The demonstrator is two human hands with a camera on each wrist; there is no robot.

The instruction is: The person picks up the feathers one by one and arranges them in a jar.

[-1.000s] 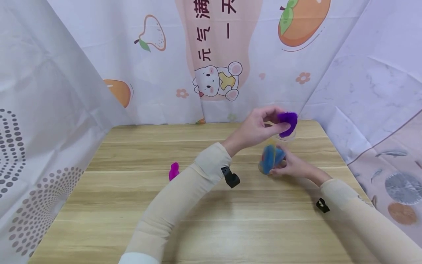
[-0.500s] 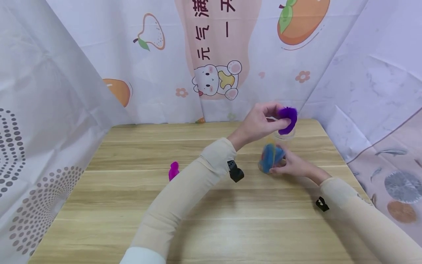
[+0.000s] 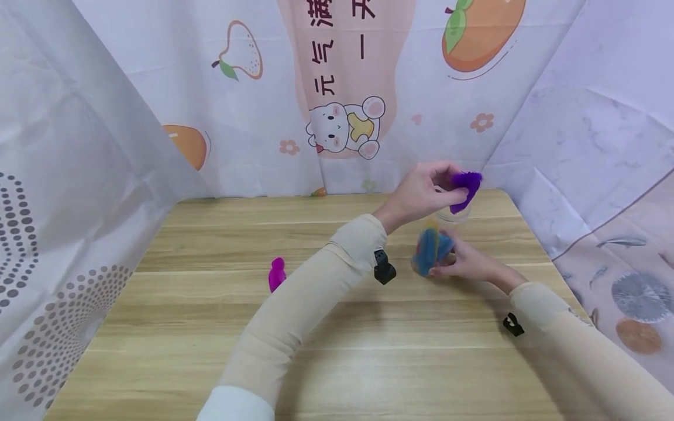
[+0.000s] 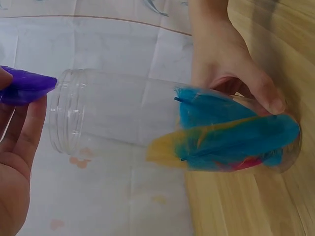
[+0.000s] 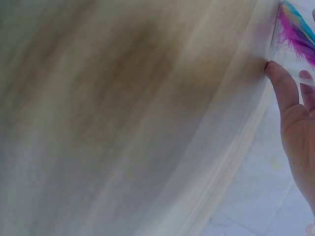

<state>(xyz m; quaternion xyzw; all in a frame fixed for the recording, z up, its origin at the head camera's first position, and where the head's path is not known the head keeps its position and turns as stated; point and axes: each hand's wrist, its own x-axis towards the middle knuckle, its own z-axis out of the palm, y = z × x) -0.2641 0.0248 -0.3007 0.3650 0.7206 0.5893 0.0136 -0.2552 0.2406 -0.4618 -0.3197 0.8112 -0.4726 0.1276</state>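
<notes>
A purple feather [image 3: 466,191] is pinched between the thumb and fingers of my left hand [image 3: 424,188], right at the mouth of a clear jar [image 4: 69,113]. My right hand [image 3: 468,261] grips the jar low down near its base, with the thumb on the near side. Blue feathers [image 4: 241,140], a yellow feather [image 4: 165,150] and a bit of pink lie in the jar's lower part, seen through its wall. In the right wrist view, a magenta feather [image 5: 295,39] shows inside the jar beside the fingers.
Another magenta feather [image 3: 277,275] lies on the wooden table [image 3: 210,327], partly hidden by my left sleeve [image 3: 300,304]. A printed curtain [image 3: 253,169] hangs along the table's back edge, with more cloth at both sides.
My left hand has shifted slightly right and up with the purple feather, which has turned to a slant over the jar's mouth. The right hand and jar stay in place.
</notes>
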